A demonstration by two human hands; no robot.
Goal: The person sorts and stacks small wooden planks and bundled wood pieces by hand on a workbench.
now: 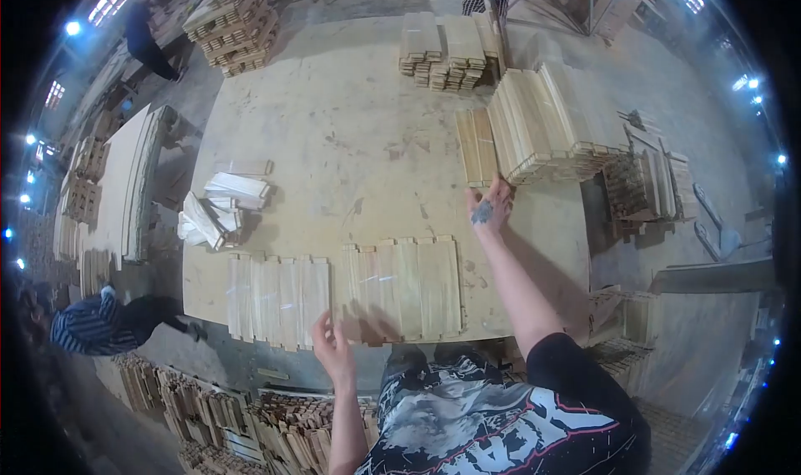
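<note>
My left hand (334,354) is at the table's front edge, its fingers loosely apart beside the right end of a row of pale wooden slats (279,295). Nothing shows in its grasp. Just right of it lies a second row of slats (405,287), side by side. My right hand (492,208), tattooed on the back, reaches farther out. Its thumb and fingers close around the near end of a few narrow wooden slats (477,149), which lie against a tall stack of slats (534,120). The fingertips are partly hidden.
White-looking wood pieces (221,208) lie in a loose pile on the large tabletop (309,141). More slat stacks (442,53) stand at the back, with a crisscross pile (232,24) at the far left corner. A person in a striped top (96,323) is at left, another person (148,41) behind.
</note>
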